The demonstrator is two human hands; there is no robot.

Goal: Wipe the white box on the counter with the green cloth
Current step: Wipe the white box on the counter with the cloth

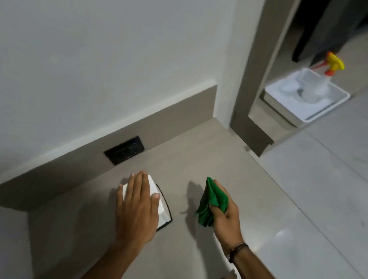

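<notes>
Your left hand (137,205) lies flat, fingers spread and grasping nothing, on top of the white box (152,187), which sits low and left of centre in the frame on the bench (199,155), close to the black wall socket (125,150). That flat palm looks meant to pin the box so it won't slide under a wipe. Your right hand (224,216) is clenched around the bunched green cloth (211,203), held just right of the box and apart from it, above the bench. No wiping contact yet. At upper right, a spray bottle (320,79) stands in a white tray (282,102) on the floor.
</notes>
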